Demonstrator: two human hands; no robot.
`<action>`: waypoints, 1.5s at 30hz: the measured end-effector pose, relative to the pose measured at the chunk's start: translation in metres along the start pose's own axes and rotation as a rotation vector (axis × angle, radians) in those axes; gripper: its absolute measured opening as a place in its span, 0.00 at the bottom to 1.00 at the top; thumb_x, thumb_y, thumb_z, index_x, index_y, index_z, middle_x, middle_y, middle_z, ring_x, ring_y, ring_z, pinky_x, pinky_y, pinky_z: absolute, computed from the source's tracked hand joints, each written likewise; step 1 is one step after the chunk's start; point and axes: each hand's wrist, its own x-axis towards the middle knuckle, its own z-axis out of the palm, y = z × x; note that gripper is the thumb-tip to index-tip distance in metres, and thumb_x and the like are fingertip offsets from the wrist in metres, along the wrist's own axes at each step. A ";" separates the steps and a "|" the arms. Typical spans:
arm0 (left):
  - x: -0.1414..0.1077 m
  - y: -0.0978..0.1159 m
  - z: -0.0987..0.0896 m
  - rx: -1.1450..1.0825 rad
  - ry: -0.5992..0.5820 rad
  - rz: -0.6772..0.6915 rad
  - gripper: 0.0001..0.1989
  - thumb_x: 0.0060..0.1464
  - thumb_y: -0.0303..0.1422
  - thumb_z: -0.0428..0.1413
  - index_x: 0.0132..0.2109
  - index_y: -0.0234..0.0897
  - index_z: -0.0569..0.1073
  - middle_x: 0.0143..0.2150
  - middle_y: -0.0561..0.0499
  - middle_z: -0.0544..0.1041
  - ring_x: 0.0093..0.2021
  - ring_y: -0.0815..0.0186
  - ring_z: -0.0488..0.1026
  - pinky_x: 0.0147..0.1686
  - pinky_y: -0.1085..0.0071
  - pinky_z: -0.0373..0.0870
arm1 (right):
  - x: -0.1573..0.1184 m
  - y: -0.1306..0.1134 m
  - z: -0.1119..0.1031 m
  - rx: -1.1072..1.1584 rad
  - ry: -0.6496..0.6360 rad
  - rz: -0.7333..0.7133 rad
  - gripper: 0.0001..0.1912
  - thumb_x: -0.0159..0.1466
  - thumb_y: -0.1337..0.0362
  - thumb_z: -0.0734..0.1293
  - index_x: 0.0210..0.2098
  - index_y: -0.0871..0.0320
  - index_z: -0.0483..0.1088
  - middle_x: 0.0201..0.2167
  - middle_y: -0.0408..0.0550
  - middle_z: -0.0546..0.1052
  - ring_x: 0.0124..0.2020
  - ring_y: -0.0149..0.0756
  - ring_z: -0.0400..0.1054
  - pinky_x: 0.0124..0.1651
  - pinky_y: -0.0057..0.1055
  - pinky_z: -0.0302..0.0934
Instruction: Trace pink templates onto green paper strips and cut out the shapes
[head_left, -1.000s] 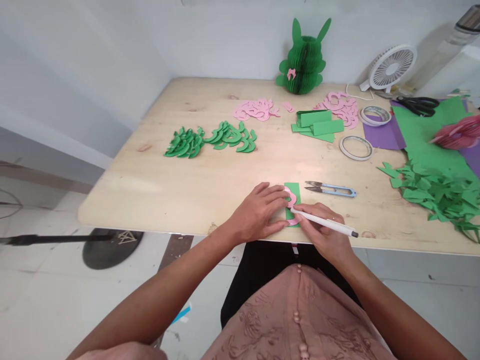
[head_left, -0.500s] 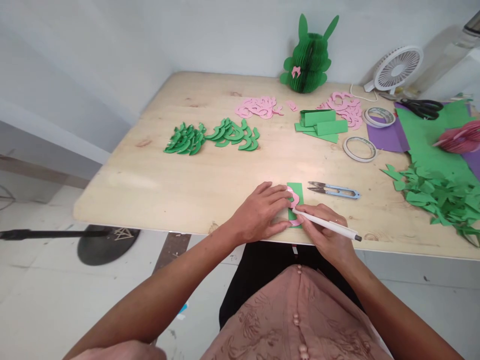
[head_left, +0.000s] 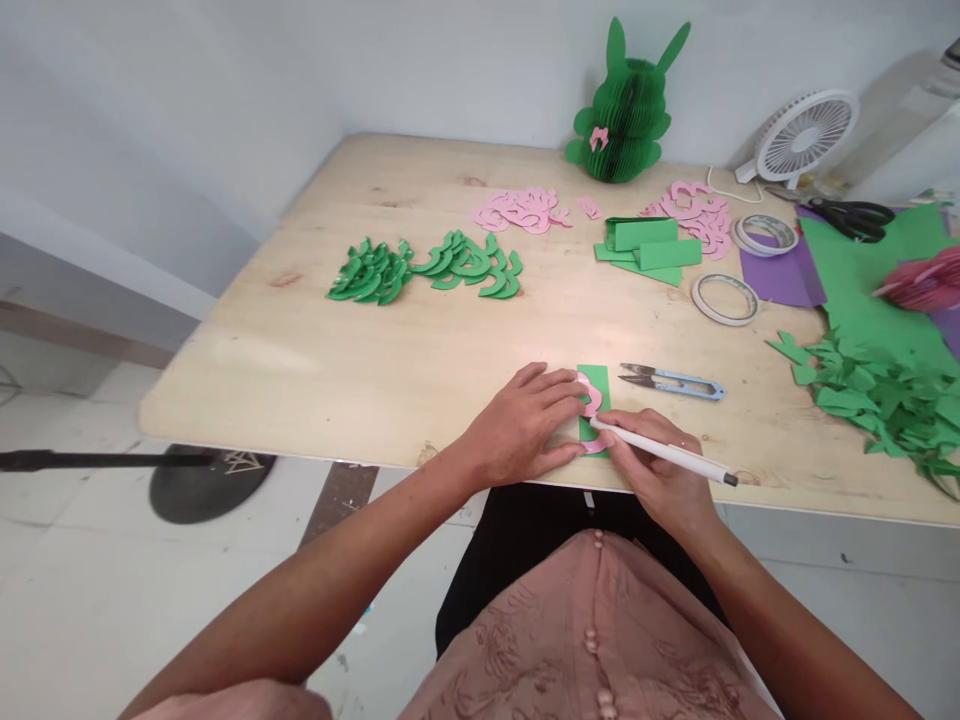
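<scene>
Since the left hand [head_left: 525,425] covers part of the pink cutout [head_left: 595,398], you can't see its whole outline (curvy, flat, looks like paper), and whatever the pen tip touches is too tiny to make out. That hand lies flat, fingers slightly apart, over the cutout on a rectangular green card [head_left: 601,378] near the wooden table's [head_left: 270,360] front edge, while the right hand [head_left: 667,475] pinches a slim white pen [head_left: 671,453].
</scene>
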 end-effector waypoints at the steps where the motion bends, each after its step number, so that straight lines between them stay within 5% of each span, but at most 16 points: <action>1: 0.000 0.000 0.000 0.002 0.002 0.002 0.15 0.60 0.39 0.51 0.51 0.37 0.70 0.58 0.44 0.71 0.63 0.58 0.61 0.63 0.56 0.52 | 0.000 0.000 0.000 -0.004 -0.004 -0.006 0.09 0.64 0.63 0.65 0.40 0.54 0.76 0.34 0.48 0.81 0.34 0.39 0.73 0.37 0.37 0.67; 13: 0.001 0.001 -0.001 -0.002 -0.006 -0.001 0.16 0.60 0.39 0.51 0.51 0.36 0.70 0.58 0.44 0.71 0.62 0.57 0.62 0.63 0.56 0.53 | -0.002 -0.001 -0.001 0.024 0.071 0.062 0.08 0.62 0.62 0.65 0.38 0.54 0.76 0.31 0.47 0.80 0.31 0.38 0.73 0.33 0.35 0.67; 19: 0.000 0.000 0.000 -0.006 -0.006 -0.004 0.15 0.59 0.39 0.52 0.50 0.37 0.70 0.58 0.44 0.72 0.63 0.56 0.62 0.63 0.55 0.52 | -0.005 0.003 -0.002 0.128 0.166 0.096 0.06 0.63 0.63 0.66 0.37 0.54 0.75 0.33 0.48 0.80 0.35 0.40 0.75 0.39 0.37 0.69; 45: 0.001 0.003 0.000 0.034 -0.007 0.003 0.15 0.59 0.39 0.52 0.49 0.38 0.70 0.58 0.44 0.72 0.63 0.59 0.62 0.62 0.57 0.53 | -0.005 0.009 0.001 0.107 0.140 0.018 0.08 0.64 0.62 0.64 0.40 0.54 0.75 0.37 0.48 0.81 0.38 0.41 0.75 0.42 0.38 0.69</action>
